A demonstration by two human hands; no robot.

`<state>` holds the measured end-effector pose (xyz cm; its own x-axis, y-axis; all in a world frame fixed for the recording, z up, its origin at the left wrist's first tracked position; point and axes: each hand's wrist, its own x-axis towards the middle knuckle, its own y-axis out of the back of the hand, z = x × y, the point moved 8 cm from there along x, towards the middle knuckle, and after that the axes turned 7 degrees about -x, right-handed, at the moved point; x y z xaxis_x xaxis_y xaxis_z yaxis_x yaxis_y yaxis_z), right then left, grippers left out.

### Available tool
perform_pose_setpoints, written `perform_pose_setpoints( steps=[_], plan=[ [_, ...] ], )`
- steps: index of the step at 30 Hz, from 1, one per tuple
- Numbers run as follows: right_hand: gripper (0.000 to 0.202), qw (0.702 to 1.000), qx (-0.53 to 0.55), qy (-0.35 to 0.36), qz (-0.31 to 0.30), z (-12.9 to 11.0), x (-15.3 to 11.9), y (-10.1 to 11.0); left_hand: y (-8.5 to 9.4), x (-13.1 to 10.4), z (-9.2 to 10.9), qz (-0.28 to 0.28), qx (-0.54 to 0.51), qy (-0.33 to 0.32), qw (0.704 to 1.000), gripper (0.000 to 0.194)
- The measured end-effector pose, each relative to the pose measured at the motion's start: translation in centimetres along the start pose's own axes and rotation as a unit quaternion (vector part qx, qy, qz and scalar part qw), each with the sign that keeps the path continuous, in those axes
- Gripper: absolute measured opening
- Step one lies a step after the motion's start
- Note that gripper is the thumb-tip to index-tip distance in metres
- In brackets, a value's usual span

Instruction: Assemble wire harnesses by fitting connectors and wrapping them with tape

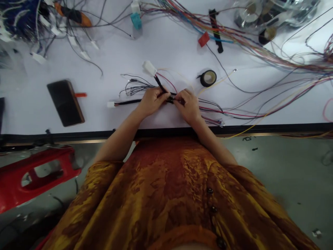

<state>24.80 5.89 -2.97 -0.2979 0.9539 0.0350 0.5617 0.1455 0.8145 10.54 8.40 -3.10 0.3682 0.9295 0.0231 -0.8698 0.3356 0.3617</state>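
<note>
Both my hands pinch a wire harness at a junction near the table's front edge. My left hand [153, 100] is closed round the black-wrapped wires [130, 102] that run out to a small white connector [111, 104]. A second black-wrapped branch [161, 84] rises from between my hands to a larger white connector [149, 67]. My right hand [187, 105] is closed on the same junction, fingertips almost meeting the left ones. Loose thin wires with terminals [137, 88] fan out behind my left hand. What exactly lies between the fingertips is partly hidden.
A roll of black tape [208, 78] lies beyond my right hand. A dark phone [66, 103] rests at left. Bundled coloured wires [234, 38] cross the back right. Orange-handled pliers [73, 14] lie at back left, and a red plastic stool [36, 173] stands below the table.
</note>
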Motion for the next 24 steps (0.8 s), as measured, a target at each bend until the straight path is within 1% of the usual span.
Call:
perform_pose_setpoints(
  steps=[2,5,7,9,11,13,16,19,21,23,24],
  plan=[
    [0.013,0.999,-0.031,-0.005,0.009,-0.2,-0.2,-0.6,0.0,0.1,-0.7,0.034,-0.024,0.013,0.999,0.034],
    [0.024,0.996,-0.087,0.016,-0.007,-1.1,-0.6,-1.4,-0.3,0.0,-1.5,0.072,-0.059,0.024,0.995,0.038],
    [0.026,0.994,-0.102,0.036,-0.021,-1.6,-0.9,-1.7,-0.5,-0.1,-1.7,0.08,-0.068,0.028,0.994,0.038],
    [0.023,0.995,-0.081,0.046,-0.019,-1.5,-1.0,-1.5,-0.6,-0.1,-1.7,0.08,-0.074,0.027,0.994,0.037],
    [0.017,0.999,-0.033,0.036,-0.003,-0.9,-0.7,-1.1,-0.6,-0.2,-1.5,0.082,-0.08,0.019,0.993,0.037],
    [0.015,1.0,-0.005,0.014,0.002,-0.3,-0.1,-1.0,-0.4,-0.4,-1.4,0.086,-0.079,0.009,0.993,0.038],
    [0.016,0.998,-0.049,-0.025,-0.016,-0.1,0.8,-1.7,-0.1,-0.6,-1.4,0.097,-0.066,0.004,0.993,0.037],
    [0.016,0.995,-0.089,-0.037,-0.005,-0.4,1.1,-2.1,-0.1,-0.7,-1.2,0.103,-0.052,-0.005,0.993,0.04],
    [0.021,0.996,-0.085,-0.005,0.006,-0.7,0.7,-2.0,-0.4,-0.8,-0.6,0.092,-0.044,-0.021,0.995,0.045],
    [0.023,0.997,-0.07,0.043,-0.01,-0.9,0.3,-2.0,-0.5,-1.1,0.0,0.073,-0.049,-0.038,0.995,0.05],
    [0.023,0.996,-0.064,0.064,-0.026,-0.9,0.1,-2.1,-0.3,-1.4,0.2,0.069,-0.058,-0.044,0.995,0.051]
  ],
)
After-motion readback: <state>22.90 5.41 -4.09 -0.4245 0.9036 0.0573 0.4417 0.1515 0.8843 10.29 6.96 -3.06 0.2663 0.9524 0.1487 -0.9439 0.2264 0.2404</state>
